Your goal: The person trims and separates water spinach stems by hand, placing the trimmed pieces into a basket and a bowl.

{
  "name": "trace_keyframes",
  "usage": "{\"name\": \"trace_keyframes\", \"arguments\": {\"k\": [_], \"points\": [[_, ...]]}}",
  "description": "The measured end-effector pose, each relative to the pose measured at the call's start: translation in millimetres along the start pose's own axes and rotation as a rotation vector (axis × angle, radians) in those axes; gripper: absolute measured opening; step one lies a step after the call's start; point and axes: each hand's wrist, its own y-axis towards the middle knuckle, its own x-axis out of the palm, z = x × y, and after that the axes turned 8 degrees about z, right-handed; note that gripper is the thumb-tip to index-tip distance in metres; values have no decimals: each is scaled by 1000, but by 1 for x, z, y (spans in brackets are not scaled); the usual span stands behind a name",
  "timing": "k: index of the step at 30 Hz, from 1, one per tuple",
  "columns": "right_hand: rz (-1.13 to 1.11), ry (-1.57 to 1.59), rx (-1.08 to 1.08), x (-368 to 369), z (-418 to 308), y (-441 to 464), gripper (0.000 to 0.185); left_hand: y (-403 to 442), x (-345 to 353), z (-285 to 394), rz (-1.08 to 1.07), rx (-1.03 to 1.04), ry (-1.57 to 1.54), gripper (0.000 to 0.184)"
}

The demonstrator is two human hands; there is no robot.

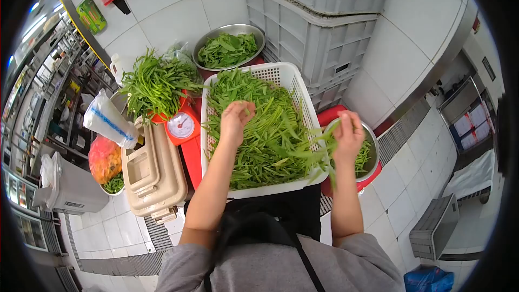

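Note:
A white perforated basket heaped with long-leafed water spinach is in front of me. Above its left side is my left hand, fingers curled together; whether anything is between them is hidden. Out past the basket's right edge, my right hand grips a few leafy water spinach sprigs, which trail down and left over the rim. Just below that hand, a steel bowl on a red stool contains cut green pieces.
Behind the basket stands a steel bowl of leaves, beside stacked grey crates. To the left are a red scale topped with greens, a beige lidded bin and a white bag. A grey crate sits on the floor at right.

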Motion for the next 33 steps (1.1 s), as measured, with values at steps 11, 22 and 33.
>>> {"name": "trace_keyframes", "arguments": {"k": [11,22,33], "points": [[-80,-271,-102,-14,-16,-18,11,22,63,-94,-330,660,1691,22],[-286,-467,-271,40,2,-12,13,-14,90,107,-286,663,1125,25],[-452,-483,-375,86,-5,-11,12,-24,65,86,-238,621,646,17]]}}
